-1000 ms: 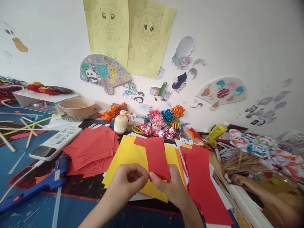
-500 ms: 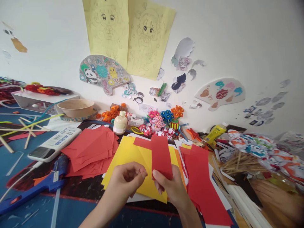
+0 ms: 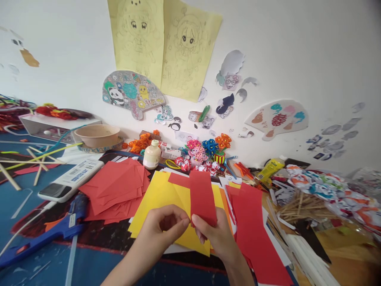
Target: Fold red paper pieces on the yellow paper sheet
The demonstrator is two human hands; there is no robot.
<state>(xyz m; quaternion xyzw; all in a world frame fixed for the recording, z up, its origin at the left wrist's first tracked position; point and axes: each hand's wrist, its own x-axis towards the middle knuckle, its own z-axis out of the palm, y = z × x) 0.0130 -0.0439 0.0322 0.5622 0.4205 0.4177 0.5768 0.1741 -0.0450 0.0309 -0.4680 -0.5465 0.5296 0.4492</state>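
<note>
My right hand (image 3: 212,230) grips a red paper strip (image 3: 203,194) near its lower end, thumb on the front and fingers behind. The strip stands upright over yellow paper sheets (image 3: 156,196). Beside its left edge, my left hand (image 3: 166,228) is closed in a pinch, thumb against the fingers. Whether those fingertips touch the strip or hold anything small, I cannot tell. Another red paper piece (image 3: 179,180) lies on the yellow sheets, partly hidden behind the held strip.
Red paper squares (image 3: 119,188) are piled on the left, near a blue glue gun (image 3: 70,224) and a white power strip (image 3: 71,180). Long red sheets (image 3: 256,234) lie on the right. Behind stand a cream bottle (image 3: 152,155), paper flowers (image 3: 210,147) and a bowl (image 3: 97,136).
My left hand has moved right, bringing its pinch close to the strip's edge. My right hand keeps its hold. Another person's hand at the far right has gone from view.
</note>
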